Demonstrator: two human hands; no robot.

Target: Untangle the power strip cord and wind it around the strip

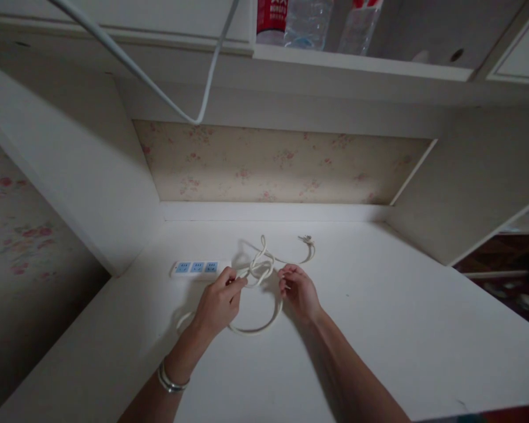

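Reaching in from the near edge, bangle (171, 382) on the wrist, and pinching the cord (259, 265) with the left hand (220, 302), thumb and fingers closed on one loop; gripping the opposite side with the right hand (300, 292), fingertips curled shut on it. Lying knotted on the desk (401, 329), just beside the power strip (196, 268), plug (306, 239) trailing toward the back. Standing overhead on a shelf (361, 61), bottles (307, 20).

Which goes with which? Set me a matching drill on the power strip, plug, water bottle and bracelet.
1 power strip
2 plug
3 water bottle
4 bracelet

A on the upper shelf
B on the left wrist
C desk, beside left hand
D cord end, beyond right hand

Pairs: 1-C, 2-D, 3-A, 4-B
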